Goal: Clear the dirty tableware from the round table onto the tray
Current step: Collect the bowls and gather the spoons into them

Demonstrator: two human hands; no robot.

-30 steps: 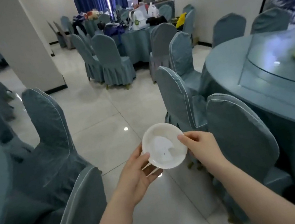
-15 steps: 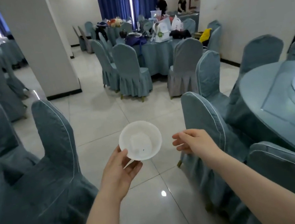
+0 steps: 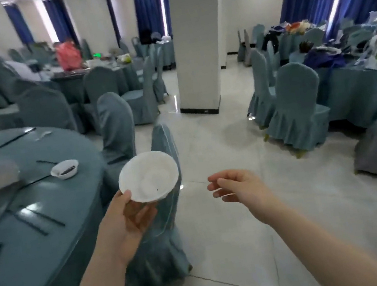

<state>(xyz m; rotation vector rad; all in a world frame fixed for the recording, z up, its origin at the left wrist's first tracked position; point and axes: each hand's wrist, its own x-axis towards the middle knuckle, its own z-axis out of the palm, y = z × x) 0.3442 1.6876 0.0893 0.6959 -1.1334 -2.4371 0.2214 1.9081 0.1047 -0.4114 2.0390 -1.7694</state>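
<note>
Bowl (image 3: 148,176) now apparently beside round table (image 3: 43,204).

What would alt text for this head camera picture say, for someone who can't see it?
A person's left hand holds a white bowl up over a banquet hall floor; the right hand hovers beside it, holding nothing. At left, a round table carries a dirty bowl and chopsticks.
</note>
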